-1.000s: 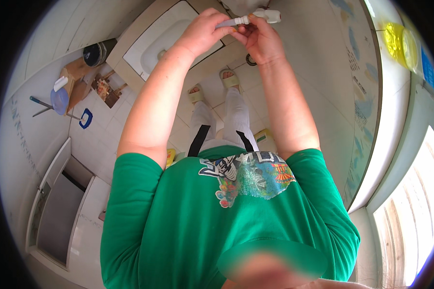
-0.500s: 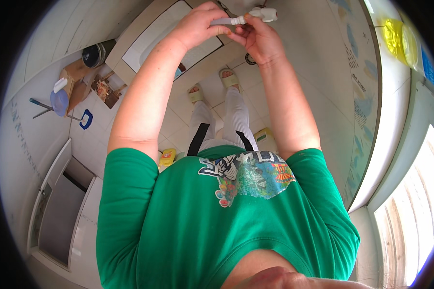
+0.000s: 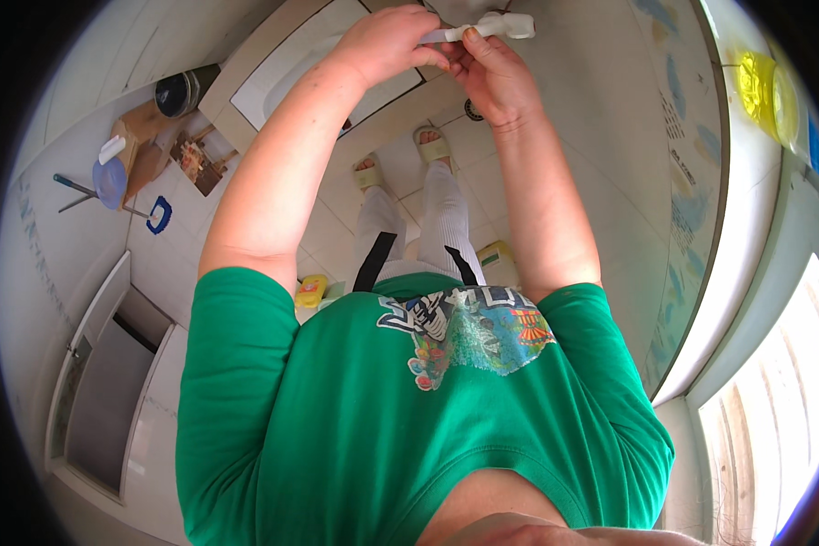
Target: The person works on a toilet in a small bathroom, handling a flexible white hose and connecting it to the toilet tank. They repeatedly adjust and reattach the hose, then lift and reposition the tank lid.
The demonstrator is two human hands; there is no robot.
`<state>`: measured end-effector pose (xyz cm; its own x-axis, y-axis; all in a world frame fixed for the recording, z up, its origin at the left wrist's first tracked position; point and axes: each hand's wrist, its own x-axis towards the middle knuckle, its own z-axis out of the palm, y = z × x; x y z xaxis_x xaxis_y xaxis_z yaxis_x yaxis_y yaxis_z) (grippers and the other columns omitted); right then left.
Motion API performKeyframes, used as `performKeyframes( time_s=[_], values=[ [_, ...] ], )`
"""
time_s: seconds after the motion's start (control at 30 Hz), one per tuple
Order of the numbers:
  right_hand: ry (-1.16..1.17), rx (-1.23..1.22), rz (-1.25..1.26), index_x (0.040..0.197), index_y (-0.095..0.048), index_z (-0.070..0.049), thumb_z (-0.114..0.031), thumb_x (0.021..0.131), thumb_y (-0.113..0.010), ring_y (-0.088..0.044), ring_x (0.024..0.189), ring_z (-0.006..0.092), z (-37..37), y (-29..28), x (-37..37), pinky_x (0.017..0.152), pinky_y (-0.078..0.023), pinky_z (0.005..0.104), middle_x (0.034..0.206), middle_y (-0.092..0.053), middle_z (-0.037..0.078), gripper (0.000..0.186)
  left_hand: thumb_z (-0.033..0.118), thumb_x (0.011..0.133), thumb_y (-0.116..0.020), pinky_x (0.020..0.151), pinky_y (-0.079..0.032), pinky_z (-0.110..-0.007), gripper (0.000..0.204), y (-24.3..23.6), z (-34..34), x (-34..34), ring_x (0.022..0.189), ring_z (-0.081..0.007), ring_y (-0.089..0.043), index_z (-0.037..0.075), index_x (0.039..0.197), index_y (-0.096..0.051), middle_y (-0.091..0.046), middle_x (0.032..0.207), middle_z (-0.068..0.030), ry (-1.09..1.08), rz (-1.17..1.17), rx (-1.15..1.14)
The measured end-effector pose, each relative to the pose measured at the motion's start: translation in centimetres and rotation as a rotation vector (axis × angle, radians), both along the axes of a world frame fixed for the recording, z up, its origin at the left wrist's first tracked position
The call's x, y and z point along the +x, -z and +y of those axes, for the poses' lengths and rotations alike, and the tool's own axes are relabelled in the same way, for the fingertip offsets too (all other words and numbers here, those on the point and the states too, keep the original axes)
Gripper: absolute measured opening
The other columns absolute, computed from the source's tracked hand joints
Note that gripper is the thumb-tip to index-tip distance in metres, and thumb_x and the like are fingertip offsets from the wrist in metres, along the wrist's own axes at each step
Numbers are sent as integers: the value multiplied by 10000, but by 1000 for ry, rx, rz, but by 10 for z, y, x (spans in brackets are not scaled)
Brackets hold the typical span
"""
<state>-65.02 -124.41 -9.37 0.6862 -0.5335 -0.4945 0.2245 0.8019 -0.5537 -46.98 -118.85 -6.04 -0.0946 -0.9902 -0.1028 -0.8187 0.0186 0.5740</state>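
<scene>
My left hand [image 3: 389,44] is closed round the pale stem end of a slim white plastic fitting [image 3: 519,26]. My right hand [image 3: 500,80] pinches the same piece farther along, thumb on top and fingers beneath. A wider, blunt white end sticks out to the right beyond the right thumb. The piece lies almost level at the top of the view, and its exact kind cannot be made out. Both hands are close together, in front of a white washbasin [image 3: 278,77]; the left hand and forearm hide part of it.
At the left are a cardboard box [image 3: 144,135], a black bin [image 3: 175,95], a pale purple bowl [image 3: 109,182] and a blue brush head [image 3: 159,215]. A round floor drain [image 3: 473,110] lies beyond my slippers. Yellow plastic packaging [image 3: 761,96] is at the right by the window.
Both hands and the white fitting have shifted slightly to the right. My left hand now covers more of the pale stem and sits nearer the right fingers.
</scene>
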Motion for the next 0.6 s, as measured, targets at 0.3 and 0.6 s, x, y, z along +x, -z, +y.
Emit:
performKeyframes(
  time_s=[0.3, 0.6],
  values=[
    [108, 6, -63, 944, -640, -76, -176, 925, -577, -567, 808, 144, 15, 5, 7, 720, -415, 280, 892, -653, 44, 120, 362, 750, -694, 742, -487, -425, 326, -15, 3, -9, 858, -334, -603, 72, 889, -634, -623, 898, -140, -80, -78, 231],
    [190, -21, -20, 916, -614, -56, -155, 927, -576, -550, 789, 145, 19, 1, 7, 690, -414, 279, 866, -630, 44, 107, 312, 805, -632, 713, -498, -408, 239, -8, 4, -13, 856, -284, -629, 121, 942, -672, -662, 892, -95, -87, 75, 269]
  ],
)
